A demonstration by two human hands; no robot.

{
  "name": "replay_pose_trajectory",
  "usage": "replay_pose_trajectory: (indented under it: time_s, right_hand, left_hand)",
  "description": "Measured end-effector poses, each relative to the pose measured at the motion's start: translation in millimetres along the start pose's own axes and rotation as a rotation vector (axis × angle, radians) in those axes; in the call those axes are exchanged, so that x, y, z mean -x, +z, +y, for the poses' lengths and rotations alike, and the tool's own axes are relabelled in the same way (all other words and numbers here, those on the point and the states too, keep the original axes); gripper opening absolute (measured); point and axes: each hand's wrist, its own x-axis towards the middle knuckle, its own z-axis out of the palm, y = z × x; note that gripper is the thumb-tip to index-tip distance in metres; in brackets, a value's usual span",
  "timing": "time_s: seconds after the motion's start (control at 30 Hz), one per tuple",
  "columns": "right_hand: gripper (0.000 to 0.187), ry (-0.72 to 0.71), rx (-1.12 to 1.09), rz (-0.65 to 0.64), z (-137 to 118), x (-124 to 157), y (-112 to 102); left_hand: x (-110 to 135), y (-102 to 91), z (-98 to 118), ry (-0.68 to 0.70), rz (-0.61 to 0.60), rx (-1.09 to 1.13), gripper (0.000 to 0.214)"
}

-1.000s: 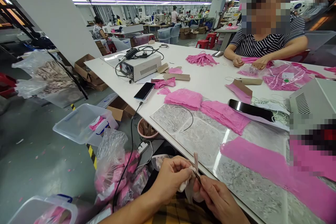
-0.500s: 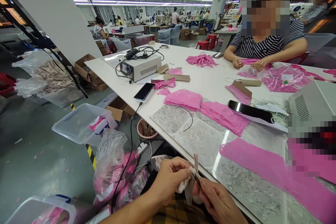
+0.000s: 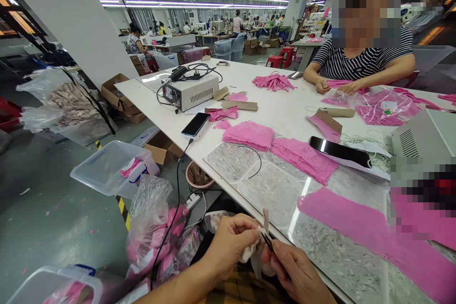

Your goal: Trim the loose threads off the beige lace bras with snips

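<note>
At the table's near edge, over my lap, both hands work close together. My left hand [image 3: 233,242] is closed, thumb and fingers pinching a crumpled off-white cloth piece [image 3: 249,251]. A beige strip [image 3: 265,218] stands up from the cloth between the hands. My right hand [image 3: 294,266] is closed on a slim dark two-pronged tool [image 3: 268,241], either tweezers or small snips. The tool's tips touch the cloth beside my left fingertips. Part of the cloth hangs down between my hands, and my right fingers hide its lower portion.
Stacked pink lace pieces [image 3: 249,135] and a long pink fabric strip [image 3: 359,223] lie on the white table [image 3: 228,78]. A phone [image 3: 195,124], another phone [image 3: 340,151] and a grey control box [image 3: 194,94] stand there too. Opposite, a person in stripes [image 3: 363,59] handles pink pieces. Bagged fabric [image 3: 149,232] sits below left.
My hands stay almost in place. The tool in my right hand has shifted very slightly against the cloth. The person opposite has moved their head a little to the right.
</note>
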Motion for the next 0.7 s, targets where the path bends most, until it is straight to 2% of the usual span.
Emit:
replay_pose_trajectory:
  time_s: [0.1,0.3,0.47,0.53,0.6,0.7]
  right_hand:
    - [0.058,-0.014,0.040,0.017,-4.1,3.0,1.2]
    - [0.053,-0.139,0.029,0.074,-5.2,4.8,4.4]
    - [0.057,-0.009,-0.041,0.002,4.2,-3.8,1.8]
    - [0.057,-0.016,-0.006,-0.009,4.9,-4.8,0.2]
    - [0.054,-0.097,0.081,0.011,3.4,-3.2,-1.0]
    - [0.048,-0.305,0.289,0.090,0.0,0.3,-2.2]
  left_hand:
    - [0.7,1.1,1.9,0.001,-0.001,0.006,0.017]
    - [1.3,3.2,4.6,-0.011,-0.016,0.047,0.021]
    - [-0.1,1.9,1.0,0.046,-0.012,-0.023,0.015]
    - [-0.7,1.0,-0.4,0.072,-0.014,-0.057,0.014]
    - [-1.0,0.3,-1.0,0.091,-0.012,-0.082,0.013]
    - [-1.0,-0.1,-0.6,0.103,-0.020,-0.101,0.013]
